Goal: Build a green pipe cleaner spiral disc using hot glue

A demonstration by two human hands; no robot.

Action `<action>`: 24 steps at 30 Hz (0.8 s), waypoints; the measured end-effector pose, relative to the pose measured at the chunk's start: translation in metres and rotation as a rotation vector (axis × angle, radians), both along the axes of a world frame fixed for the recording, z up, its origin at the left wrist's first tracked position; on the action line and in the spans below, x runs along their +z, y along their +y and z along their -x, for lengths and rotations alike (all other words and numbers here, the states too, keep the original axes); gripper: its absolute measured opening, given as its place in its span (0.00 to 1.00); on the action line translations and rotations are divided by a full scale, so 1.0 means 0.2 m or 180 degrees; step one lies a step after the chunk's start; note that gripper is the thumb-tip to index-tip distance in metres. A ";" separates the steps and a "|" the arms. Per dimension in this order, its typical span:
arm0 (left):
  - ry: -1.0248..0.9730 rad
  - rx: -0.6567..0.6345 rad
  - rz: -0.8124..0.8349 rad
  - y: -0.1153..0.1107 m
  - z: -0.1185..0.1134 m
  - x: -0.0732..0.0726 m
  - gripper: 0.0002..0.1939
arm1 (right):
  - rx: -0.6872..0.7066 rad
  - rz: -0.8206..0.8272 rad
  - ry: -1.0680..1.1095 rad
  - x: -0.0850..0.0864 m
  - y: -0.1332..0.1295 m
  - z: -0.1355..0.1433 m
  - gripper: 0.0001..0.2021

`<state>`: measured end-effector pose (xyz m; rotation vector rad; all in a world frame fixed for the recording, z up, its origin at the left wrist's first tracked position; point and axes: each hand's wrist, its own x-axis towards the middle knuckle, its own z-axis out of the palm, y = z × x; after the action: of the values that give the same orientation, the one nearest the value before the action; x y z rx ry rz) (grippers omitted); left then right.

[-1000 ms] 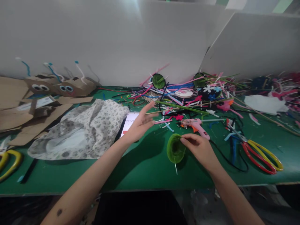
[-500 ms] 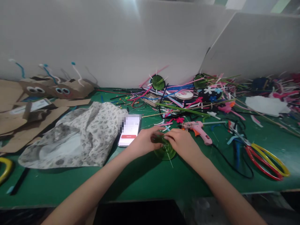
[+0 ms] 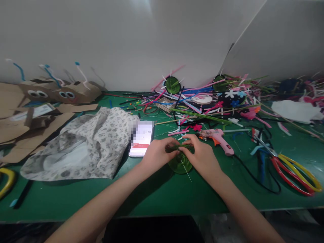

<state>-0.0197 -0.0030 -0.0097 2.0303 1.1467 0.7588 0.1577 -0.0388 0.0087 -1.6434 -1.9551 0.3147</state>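
Green coiled piece (image 3: pixel 178 167), held just over the near middle of the table (image 3: pixel 141 199), its lower rings showing beneath the fingers. The left hand (image 3: pixel 159 150) pinches its upper edge between thumb and fingers; the right hand (image 3: pixel 202 153) grips the same edge from the other side, the two sets of fingertips close together. A thin pale strand (image 3: pixel 187 174) trails from its lower part toward the person.

The step in hand looks like shaping or pressing that edge; whether anything is being joined there is hidden. Carrying on would call for a steady pinch with both hands, keeping the strand from snagging.

Near the left hand lies a phone (image 3: pixel 140 153), with a patterned cloth (image 3: pixel 101 141) beyond it. Loose pink strips (image 3: pixel 178 133) lie just past the fingertips and could catch on the work. Just beyond the right hand is a pink glue gun (image 3: pixel 220 140), its black cord (image 3: pixel 255 177) curving toward the scissors (image 3: pixel 293 168); both crowd that side. At far left stand cardboard figures (image 3: pixel 81 94).
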 end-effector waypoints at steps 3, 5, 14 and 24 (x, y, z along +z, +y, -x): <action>0.0014 0.0042 -0.0036 0.00 0.00 -0.01 0.10 | -0.0056 0.0063 0.0197 -0.01 -0.01 0.01 0.22; -0.0001 0.0047 0.0003 0.00 0.00 -0.01 0.10 | -0.0013 0.0046 0.0316 -0.01 -0.03 0.00 0.27; 0.0074 0.0169 0.0081 0.03 0.04 0.01 0.09 | -0.0741 -0.1134 -0.0349 0.07 -0.05 -0.34 0.13; 0.0722 0.0277 -0.0041 0.01 0.06 0.08 0.15 | -0.1227 0.0147 -0.1336 -0.01 0.11 -0.52 0.20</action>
<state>-0.0309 -0.0003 0.0057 2.1297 1.3679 0.5894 0.2614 -0.0162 0.0074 -2.2057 -1.8590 -0.1484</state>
